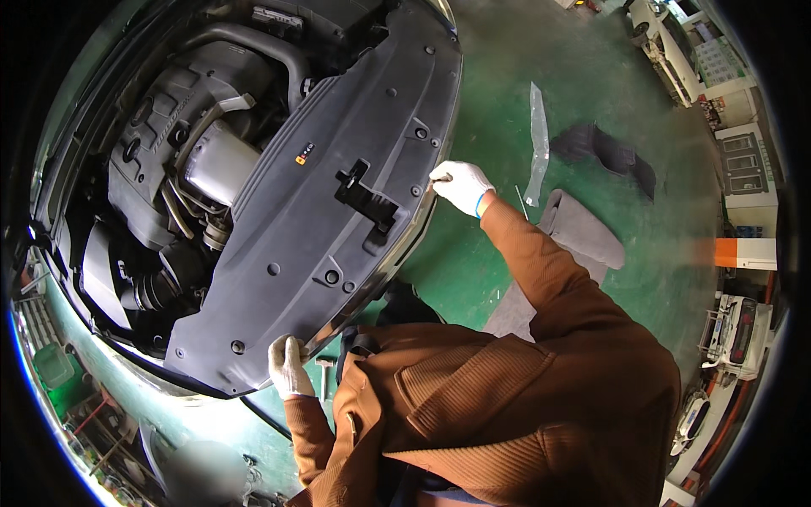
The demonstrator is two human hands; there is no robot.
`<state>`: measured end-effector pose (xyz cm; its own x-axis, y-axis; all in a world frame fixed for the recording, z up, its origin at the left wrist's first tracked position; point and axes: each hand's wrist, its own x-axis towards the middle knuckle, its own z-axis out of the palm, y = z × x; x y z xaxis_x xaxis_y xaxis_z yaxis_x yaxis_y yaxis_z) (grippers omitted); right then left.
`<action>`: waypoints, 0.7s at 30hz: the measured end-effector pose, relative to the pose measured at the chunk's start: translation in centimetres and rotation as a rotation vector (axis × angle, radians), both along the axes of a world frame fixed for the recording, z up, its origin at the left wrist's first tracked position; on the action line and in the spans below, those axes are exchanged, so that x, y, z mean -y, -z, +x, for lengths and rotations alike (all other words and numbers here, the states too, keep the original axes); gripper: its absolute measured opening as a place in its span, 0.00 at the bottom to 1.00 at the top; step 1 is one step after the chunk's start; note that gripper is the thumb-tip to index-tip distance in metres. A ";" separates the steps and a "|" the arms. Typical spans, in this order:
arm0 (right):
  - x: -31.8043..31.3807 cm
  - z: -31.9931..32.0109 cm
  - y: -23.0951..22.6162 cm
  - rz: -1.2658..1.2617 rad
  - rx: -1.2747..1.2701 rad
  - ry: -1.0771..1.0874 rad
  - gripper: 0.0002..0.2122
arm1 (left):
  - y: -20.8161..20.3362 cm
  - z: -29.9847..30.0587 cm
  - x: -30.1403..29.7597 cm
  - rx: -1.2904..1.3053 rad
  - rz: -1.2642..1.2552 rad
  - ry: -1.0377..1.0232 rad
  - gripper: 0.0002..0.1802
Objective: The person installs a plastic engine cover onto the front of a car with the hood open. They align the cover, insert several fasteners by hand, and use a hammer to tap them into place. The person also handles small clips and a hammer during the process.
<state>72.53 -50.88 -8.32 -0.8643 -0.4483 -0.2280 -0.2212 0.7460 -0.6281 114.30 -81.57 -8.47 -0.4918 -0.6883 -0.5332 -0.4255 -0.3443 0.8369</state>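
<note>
At ten o'clock from the head view's centre lies the dark front panel (308, 232), beside the engine (154, 188); at one o'clock the gloved right hand (463, 187) is at its outer edge, fingers bunched; at half past seven the gloved left hand (289, 365), half curled, is at its near end; whether either grips anything, I cannot tell.

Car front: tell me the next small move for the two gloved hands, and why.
Probably run the right hand lightly along the front edge toward the left hand, which could steady the near end. Both hands are already at that edge, set well apart beside the black cover; how firmly either grips is hard to tell, so a gentle move seems wiser.
</note>
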 end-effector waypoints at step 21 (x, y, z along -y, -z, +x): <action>5.5 -1.0 1.0 0.395 -0.038 -0.381 0.06 | -0.3 1.7 -2.5 0.063 0.001 -0.142 0.10</action>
<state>71.49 -56.34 -9.36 -0.6683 -0.6180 -0.4141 -0.5394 0.7859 -0.3024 115.96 -79.06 -8.15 -0.3551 -0.7480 -0.5608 -0.4237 -0.4059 0.8097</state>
